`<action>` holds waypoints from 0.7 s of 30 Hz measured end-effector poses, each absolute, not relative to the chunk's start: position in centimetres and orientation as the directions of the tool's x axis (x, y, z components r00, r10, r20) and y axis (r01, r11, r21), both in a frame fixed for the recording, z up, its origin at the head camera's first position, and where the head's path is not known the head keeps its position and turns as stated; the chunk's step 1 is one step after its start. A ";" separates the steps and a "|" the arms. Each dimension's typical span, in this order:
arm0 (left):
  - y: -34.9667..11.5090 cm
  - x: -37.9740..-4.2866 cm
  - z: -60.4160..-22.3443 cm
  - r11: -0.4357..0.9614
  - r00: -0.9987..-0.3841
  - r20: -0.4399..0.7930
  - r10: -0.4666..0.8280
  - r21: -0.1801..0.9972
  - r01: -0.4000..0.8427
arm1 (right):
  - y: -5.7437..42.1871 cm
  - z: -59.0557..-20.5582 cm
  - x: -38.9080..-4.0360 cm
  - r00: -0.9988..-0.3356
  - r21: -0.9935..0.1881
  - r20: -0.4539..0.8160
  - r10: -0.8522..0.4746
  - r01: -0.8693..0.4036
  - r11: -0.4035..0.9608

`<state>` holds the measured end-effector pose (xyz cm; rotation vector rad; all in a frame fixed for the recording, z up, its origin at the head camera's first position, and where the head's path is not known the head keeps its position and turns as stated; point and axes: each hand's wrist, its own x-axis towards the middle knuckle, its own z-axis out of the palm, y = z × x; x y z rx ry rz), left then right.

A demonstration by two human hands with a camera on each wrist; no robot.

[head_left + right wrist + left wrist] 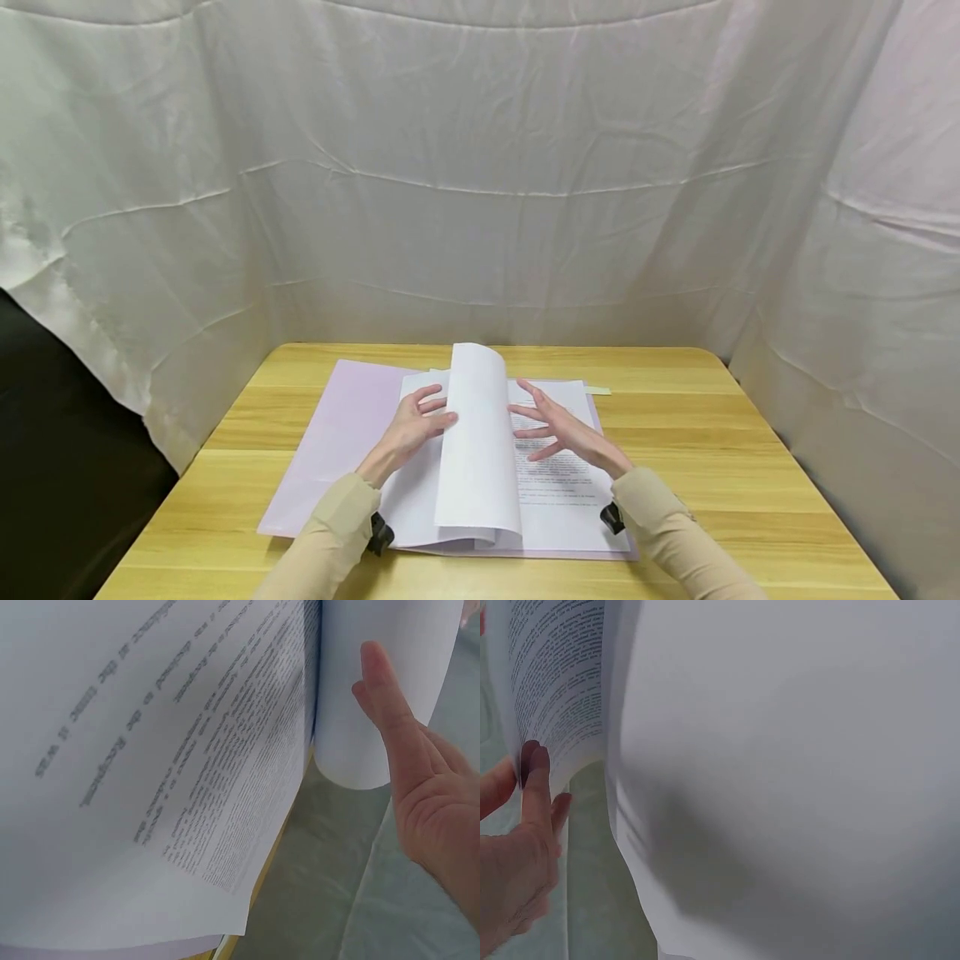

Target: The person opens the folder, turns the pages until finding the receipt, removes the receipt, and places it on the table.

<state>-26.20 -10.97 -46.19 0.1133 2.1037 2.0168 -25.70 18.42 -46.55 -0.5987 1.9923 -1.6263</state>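
Observation:
A printed sheet (480, 442) stands curled up midway over a bound stack of pages, its blank back facing right. The left hand (408, 429) pinches its left edge between thumb and fingers; in the left wrist view, print shows on the sheet's inner side beside that hand (525, 847). The right hand (562, 427) is just right of the curl, fingers spread and fairly straight, holding nothing. Beneath it lies a printed page (562, 492), whose text also shows in the right wrist view. The stack rests in an opened pale purple folder (337, 450).
The folder lies on a wood-grain table (712, 467). A pale green tab (598, 391) sticks out at the pages' upper right. Light grey cloth (480, 208) hangs behind and at both sides, with a black area (67, 450) at lower left.

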 end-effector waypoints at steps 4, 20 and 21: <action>-11.4 -26.3 -46.4 0.086 -0.979 -0.143 0.144 0.987 -0.132 | 18.9 -46.8 -25.9 -0.782 -0.978 -0.092 -0.616 -0.045 0.204; -14.4 -26.4 -47.2 0.371 -0.992 -0.121 0.040 0.923 -0.098 | 21.5 -48.0 -27.6 -0.896 -0.907 -0.022 -0.443 -0.168 0.386; -14.6 -26.5 -47.3 0.397 -0.993 -0.109 0.038 0.914 -0.085 | 21.7 -48.2 -27.8 -0.904 -0.900 -0.017 -0.426 -0.172 0.400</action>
